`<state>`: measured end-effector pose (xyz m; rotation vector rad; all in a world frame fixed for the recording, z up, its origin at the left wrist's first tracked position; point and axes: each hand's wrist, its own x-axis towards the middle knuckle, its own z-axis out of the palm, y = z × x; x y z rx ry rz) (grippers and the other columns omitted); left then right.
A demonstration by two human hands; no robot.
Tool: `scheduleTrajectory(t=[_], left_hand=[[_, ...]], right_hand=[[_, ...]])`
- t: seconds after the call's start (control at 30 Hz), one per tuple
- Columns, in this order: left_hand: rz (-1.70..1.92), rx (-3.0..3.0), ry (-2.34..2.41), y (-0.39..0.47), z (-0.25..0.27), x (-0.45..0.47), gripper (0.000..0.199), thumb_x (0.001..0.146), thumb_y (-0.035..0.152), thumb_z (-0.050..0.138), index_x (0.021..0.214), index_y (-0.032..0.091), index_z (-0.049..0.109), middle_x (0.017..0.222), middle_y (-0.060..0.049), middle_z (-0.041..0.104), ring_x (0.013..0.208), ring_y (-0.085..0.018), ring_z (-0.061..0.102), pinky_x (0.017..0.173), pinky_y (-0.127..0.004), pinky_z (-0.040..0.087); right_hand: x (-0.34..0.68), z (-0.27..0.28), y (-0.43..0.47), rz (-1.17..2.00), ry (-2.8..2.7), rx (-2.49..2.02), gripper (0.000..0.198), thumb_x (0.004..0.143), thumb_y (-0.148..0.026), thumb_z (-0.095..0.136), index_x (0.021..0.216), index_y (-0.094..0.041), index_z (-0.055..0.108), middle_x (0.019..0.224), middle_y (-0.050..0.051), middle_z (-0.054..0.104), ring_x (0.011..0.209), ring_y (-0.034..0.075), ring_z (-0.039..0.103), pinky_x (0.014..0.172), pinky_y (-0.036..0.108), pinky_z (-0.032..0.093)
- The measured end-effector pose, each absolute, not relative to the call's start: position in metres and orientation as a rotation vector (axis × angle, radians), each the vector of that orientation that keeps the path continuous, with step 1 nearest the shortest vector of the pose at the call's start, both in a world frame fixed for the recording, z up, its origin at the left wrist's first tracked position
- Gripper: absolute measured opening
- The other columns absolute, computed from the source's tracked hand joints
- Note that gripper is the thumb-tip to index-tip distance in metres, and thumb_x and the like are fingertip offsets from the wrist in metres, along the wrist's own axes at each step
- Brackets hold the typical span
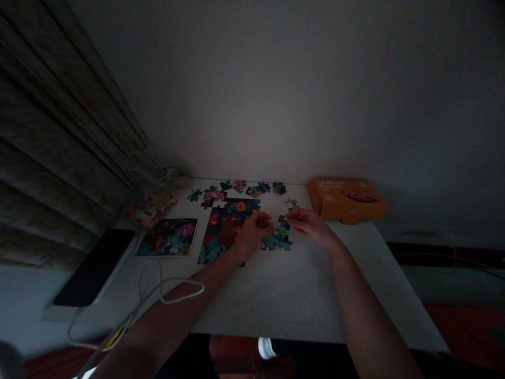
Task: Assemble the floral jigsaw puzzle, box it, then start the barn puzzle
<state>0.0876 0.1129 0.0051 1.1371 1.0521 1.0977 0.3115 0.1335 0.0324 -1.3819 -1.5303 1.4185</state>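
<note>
My right hand (310, 226) pinches a puzzle piece (283, 221) with purple on it, at the right of the partly joined puzzle. My left hand (252, 231) hovers over the puzzle's right side, fingers curled, thumb and forefinger apart, with nothing visible between them. Beneath and left of it lies the joined dark section (216, 234), with red and brown shapes. A teal joined section (277, 242) lies between and below my hands. The left hand hides part of the puzzle between these sections. The room is dim, so fine details are hard to make out.
Loose pieces (239, 186) lie along the back of the white table (292, 300). An orange puzzle box (347, 199) stands at the back right. At the left are a reference picture (168, 237), a dark phone-like device (97, 268) and a white cable (161, 284) crossing near my left forearm.
</note>
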Motion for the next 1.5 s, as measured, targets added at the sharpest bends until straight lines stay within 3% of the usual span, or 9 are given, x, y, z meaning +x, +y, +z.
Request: scheduleTrajectory(t=[0.1, 0.2, 0.33, 0.57, 0.77, 0.93, 1.2, 1.5], left_hand=[[0.87, 1.883, 1.085, 0.114, 0.003, 0.076, 0.008, 0.09, 0.023, 0.068, 0.098, 0.02, 0.067, 0.1, -0.006, 0.065, 0.098, -0.02, 0.064, 0.093, -0.038, 0.052], [0.59, 2.391, 0.958, 0.113, 0.005, 0.07, 0.016, 0.097, 0.02, 0.058, 0.108, 0.019, 0.069, 0.115, -0.011, 0.067, 0.112, -0.024, 0.063, 0.101, -0.041, 0.05], [0.429, 2.613, 0.807, 0.105, 0.01, 0.075, 0.02, 0.099, 0.023, 0.058, 0.113, 0.02, 0.072, 0.125, -0.01, 0.068, 0.12, -0.025, 0.061, 0.107, -0.044, 0.046], [0.339, 2.708, 0.784, 0.093, 0.014, 0.082, 0.026, 0.098, 0.026, 0.061, 0.122, 0.026, 0.071, 0.133, -0.006, 0.067, 0.125, -0.025, 0.059, 0.109, -0.043, 0.042], [0.365, 2.712, 0.788, 0.094, 0.009, 0.084, 0.032, 0.099, 0.028, 0.06, 0.129, 0.031, 0.069, 0.136, -0.006, 0.065, 0.125, -0.025, 0.058, 0.108, -0.045, 0.041], [0.335, 2.756, 0.823, 0.09, 0.009, 0.088, 0.038, 0.099, 0.039, 0.061, 0.135, 0.03, 0.065, 0.136, -0.01, 0.062, 0.126, -0.029, 0.055, 0.107, -0.047, 0.04], [0.318, 2.748, 0.843, 0.087, 0.013, 0.091, 0.036, 0.1, 0.041, 0.059, 0.134, 0.03, 0.066, 0.135, -0.009, 0.061, 0.124, -0.029, 0.054, 0.106, -0.047, 0.04], [0.421, 2.651, 0.823, 0.095, 0.008, 0.084, 0.034, 0.1, 0.036, 0.059, 0.133, 0.03, 0.066, 0.136, -0.01, 0.062, 0.126, -0.028, 0.056, 0.108, -0.049, 0.04]], right_hand=[[0.345, 0.042, 0.132, 1.348, -1.656, -1.58, 0.042, 0.071, -0.055, 0.075, 0.096, -0.021, 0.076, 0.075, 0.002, 0.067, 0.058, 0.013, 0.05, 0.051, 0.025, 0.035], [0.365, 0.046, 0.129, 1.497, -1.743, -1.662, 0.038, 0.07, -0.051, 0.076, 0.091, -0.02, 0.077, 0.076, 0.004, 0.071, 0.058, 0.013, 0.053, 0.05, 0.025, 0.036], [0.36, 0.041, 0.13, 1.632, -1.755, -1.626, 0.035, 0.068, -0.048, 0.08, 0.087, -0.019, 0.077, 0.071, 0.003, 0.071, 0.056, 0.013, 0.056, 0.05, 0.024, 0.038], [0.345, 0.031, 0.133, 1.634, -1.734, -1.58, 0.031, 0.065, -0.045, 0.08, 0.078, -0.019, 0.071, 0.059, -0.003, 0.063, 0.052, 0.012, 0.054, 0.049, 0.023, 0.036], [0.343, 0.024, 0.133, 1.522, -1.798, -1.676, 0.016, 0.069, -0.033, 0.074, 0.075, -0.019, 0.069, 0.059, -0.002, 0.064, 0.053, 0.013, 0.054, 0.049, 0.025, 0.036], [0.341, 0.019, 0.134, 1.377, -1.903, -1.715, 0.01, 0.068, -0.028, 0.074, 0.071, -0.02, 0.069, 0.063, 0.0, 0.068, 0.059, 0.016, 0.06, 0.055, 0.026, 0.043], [0.337, 0.015, 0.133, 1.112, -2.023, -1.826, 0.019, 0.067, -0.037, 0.079, 0.068, -0.022, 0.067, 0.065, 0.002, 0.07, 0.064, 0.019, 0.064, 0.057, 0.029, 0.044], [0.337, 0.014, 0.135, 1.061, -2.029, -1.734, 0.032, 0.07, -0.052, 0.076, 0.066, -0.022, 0.065, 0.065, 0.002, 0.067, 0.064, 0.019, 0.061, 0.056, 0.028, 0.041]])
